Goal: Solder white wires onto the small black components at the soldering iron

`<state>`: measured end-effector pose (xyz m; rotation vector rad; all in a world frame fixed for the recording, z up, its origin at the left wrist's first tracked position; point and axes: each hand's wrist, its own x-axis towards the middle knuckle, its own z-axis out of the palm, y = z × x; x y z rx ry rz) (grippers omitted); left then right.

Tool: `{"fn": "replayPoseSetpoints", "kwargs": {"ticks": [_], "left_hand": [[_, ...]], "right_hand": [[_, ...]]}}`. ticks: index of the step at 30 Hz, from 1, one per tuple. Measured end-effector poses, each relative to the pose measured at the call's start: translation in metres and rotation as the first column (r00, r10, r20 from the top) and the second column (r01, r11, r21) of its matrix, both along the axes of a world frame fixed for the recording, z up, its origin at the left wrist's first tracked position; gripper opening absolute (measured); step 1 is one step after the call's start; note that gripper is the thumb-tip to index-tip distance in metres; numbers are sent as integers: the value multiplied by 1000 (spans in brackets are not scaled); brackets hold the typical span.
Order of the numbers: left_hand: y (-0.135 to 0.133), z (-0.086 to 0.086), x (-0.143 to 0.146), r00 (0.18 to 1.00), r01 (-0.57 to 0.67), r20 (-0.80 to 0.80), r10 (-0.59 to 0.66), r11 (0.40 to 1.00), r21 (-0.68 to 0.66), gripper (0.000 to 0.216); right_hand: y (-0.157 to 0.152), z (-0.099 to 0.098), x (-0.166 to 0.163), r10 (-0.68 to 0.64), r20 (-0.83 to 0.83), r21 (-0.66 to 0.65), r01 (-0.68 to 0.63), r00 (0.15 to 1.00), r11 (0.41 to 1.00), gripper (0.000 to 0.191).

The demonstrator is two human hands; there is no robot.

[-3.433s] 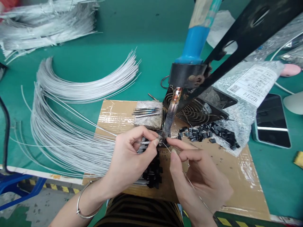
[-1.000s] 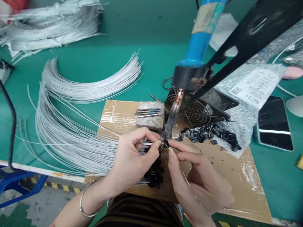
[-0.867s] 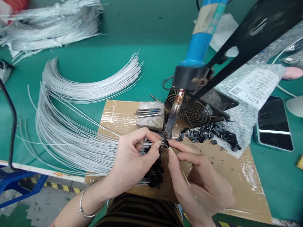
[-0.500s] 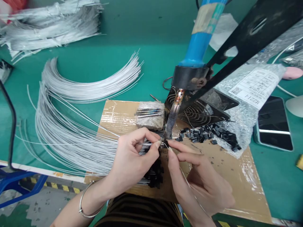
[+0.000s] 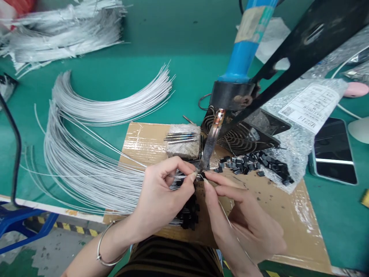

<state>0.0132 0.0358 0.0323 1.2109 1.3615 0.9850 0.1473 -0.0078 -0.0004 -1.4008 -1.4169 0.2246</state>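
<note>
Just under the tip of a blue-handled soldering iron (image 5: 211, 140), my two hands nearly meet. My left hand (image 5: 167, 194) pinches a thin grey wire (image 5: 179, 176) between thumb and forefinger, close to the tip. Between thumb and forefinger my right hand (image 5: 245, 215) grips a strand of solder wire (image 5: 226, 216), which trails back across the palm. A small black connector (image 5: 201, 176) sits at the meeting point, partly covered by fingertips. Below my left hand lie several wires ending in black connectors (image 5: 189, 211).
Bundles of grey wires (image 5: 95, 165) spread across the left. A black metal stand (image 5: 291, 65) holds the iron above a fan (image 5: 242, 134). Loose black connectors (image 5: 245, 163) lie on the cardboard (image 5: 288, 223), near bubble wrap (image 5: 296, 154) and a phone (image 5: 334, 150). Metal rods (image 5: 180, 136) rest on a block.
Both hands hold almost the same place. My right fingertips have shifted very slightly toward the left at the iron's tip; the grips look unchanged.
</note>
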Motion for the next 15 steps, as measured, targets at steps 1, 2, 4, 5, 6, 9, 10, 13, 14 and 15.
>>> {"fn": "replayPoseSetpoints", "kwargs": {"ticks": [1,2,4,5,6,9,10,13,14,15], "left_hand": [[0,0,0,1000,1,-1,-1,1000,3,15],[0,0,0,1000,1,0,-1,1000,4,15],[0,-1,0,1000,3,7,-3,1000,8,15],[0,-1,0,1000,3,9,-3,1000,8,15],[1,-2,0,1000,5,8,-5,1000,8,15],[1,-2,0,1000,18,-10,-18,1000,7,15],[1,-2,0,999,25,-27,-25,1000,9,15],[-3,-2,-1,989,61,-137,-53,996,59,17],[-5,-2,-2,976,82,-208,-60,991,102,18],[-8,-3,-4,954,110,-293,-58,980,166,19]], "right_hand": [[0,0,0,0,6,12,0,1000,1000,16],[0,0,0,0,5,19,-1,1000,1000,16],[0,0,0,1,-11,11,-1,1000,1000,16],[0,0,0,2,-19,-2,-2,1000,1000,16],[-1,-1,0,1,-23,-10,-1,1000,1000,15],[-1,-1,0,3,-16,-23,-3,1000,1000,13],[-1,-1,0,6,-15,-19,-6,1000,1000,13],[-3,-2,0,25,-40,-41,-26,999,999,12],[-4,-2,0,26,-65,-54,-30,998,998,12],[-5,-3,1,25,-100,-77,-33,995,996,12]]}}
